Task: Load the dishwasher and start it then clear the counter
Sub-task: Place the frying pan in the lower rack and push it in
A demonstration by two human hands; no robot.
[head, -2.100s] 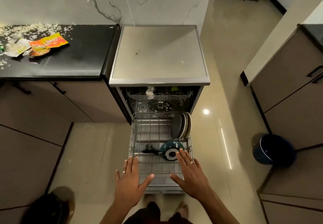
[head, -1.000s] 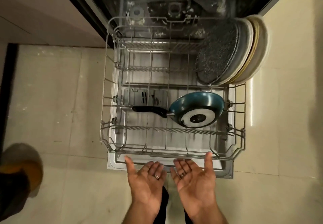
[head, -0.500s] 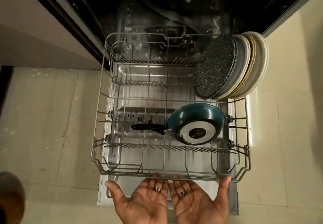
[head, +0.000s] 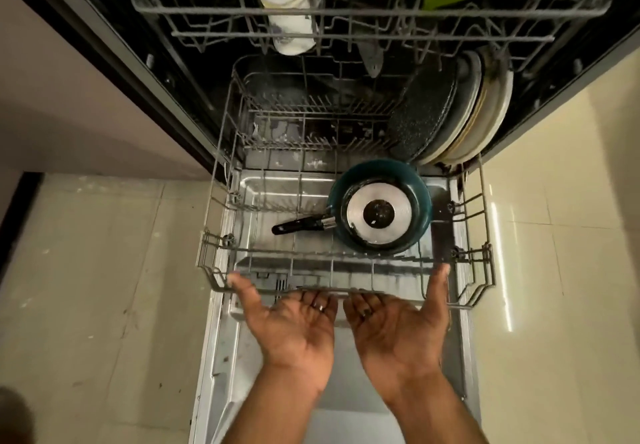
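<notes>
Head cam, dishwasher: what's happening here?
A person stands at an open dishwasher, both hands palm-up at the front rim of the grey wire lower rack. The left hand and right hand have their fingers tucked under the front wire, thumbs spread out to the sides. The rack sits partly inside the tub, over the lowered door. It holds a teal frying pan with a black handle, bottom up, and a row of upright round plates at the back right.
</notes>
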